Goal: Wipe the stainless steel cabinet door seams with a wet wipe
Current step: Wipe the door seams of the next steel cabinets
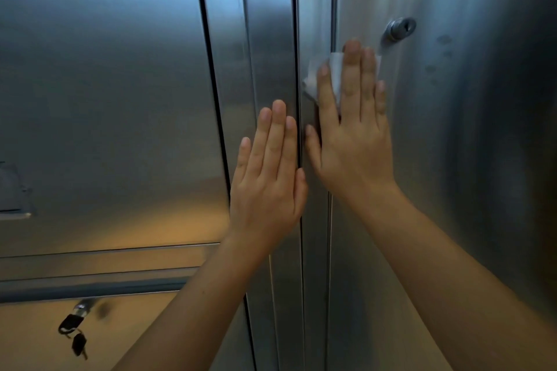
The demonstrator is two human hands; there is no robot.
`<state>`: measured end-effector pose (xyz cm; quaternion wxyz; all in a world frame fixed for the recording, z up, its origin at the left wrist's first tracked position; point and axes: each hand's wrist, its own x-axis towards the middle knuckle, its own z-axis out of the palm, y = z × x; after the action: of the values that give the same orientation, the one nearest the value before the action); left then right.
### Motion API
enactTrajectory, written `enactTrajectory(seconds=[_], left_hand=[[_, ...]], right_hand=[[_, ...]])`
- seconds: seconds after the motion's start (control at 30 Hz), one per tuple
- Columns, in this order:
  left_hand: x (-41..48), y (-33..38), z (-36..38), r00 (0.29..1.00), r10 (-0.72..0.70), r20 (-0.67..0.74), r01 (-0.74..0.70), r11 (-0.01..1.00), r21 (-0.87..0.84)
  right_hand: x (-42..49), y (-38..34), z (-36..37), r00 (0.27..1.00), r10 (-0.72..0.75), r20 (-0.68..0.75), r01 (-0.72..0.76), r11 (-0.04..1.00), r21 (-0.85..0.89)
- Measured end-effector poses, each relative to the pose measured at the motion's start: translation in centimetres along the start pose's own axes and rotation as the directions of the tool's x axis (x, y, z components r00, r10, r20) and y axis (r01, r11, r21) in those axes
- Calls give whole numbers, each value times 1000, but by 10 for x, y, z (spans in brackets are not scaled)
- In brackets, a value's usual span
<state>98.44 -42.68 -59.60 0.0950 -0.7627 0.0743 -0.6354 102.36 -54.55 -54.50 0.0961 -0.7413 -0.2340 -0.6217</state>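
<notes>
A stainless steel cabinet fills the view, with a dark vertical seam (297, 39) running between the middle panel and the right door (452, 129). My right hand (352, 129) lies flat with straight fingers on a white wet wipe (319, 75), pressing it against the door's left edge just right of the seam. The wipe shows above and left of the fingers; the rest is hidden under the hand. My left hand (268, 178) rests flat on the middle panel, fingers straight, just left of the seam and lower than the right hand.
A round key lock (401, 28) sits on the right door above my right hand. Another dark seam (214, 93) borders the left door. At the lower left, black keys (72, 331) hang from a second lock. Faint smudges (437, 60) mark the right door.
</notes>
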Motion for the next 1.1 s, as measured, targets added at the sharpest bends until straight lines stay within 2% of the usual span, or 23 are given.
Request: enactTrajectory(seconds=[0.17, 0.6, 0.77, 0.87, 1.0, 1.1], left_hand=[[-24, 9, 5, 999, -29, -37, 32, 995, 93], [-112, 54, 15, 981, -191, -24, 191, 981, 13], [-160, 71, 13, 968, -238, 78, 241, 970, -27], [-175, 71, 10, 953, -260, 158, 273, 959, -72], [-180, 62, 7, 955, -204, 216, 225, 971, -78], [-186, 61, 4, 960, -177, 216, 196, 978, -73]], right_hand=[[-40, -6, 10, 1000, -2, -10, 1, 999, -36], [-151, -23, 31, 1000, 1, 0, -1, 1000, -19], [-216, -36, 39, 999, 31, 36, -32, 999, 27], [-247, -43, 41, 995, 38, 97, -37, 999, -6], [-264, -48, 38, 986, 60, 153, -60, 998, -6], [-248, -43, 33, 990, 39, 138, -41, 999, 7]])
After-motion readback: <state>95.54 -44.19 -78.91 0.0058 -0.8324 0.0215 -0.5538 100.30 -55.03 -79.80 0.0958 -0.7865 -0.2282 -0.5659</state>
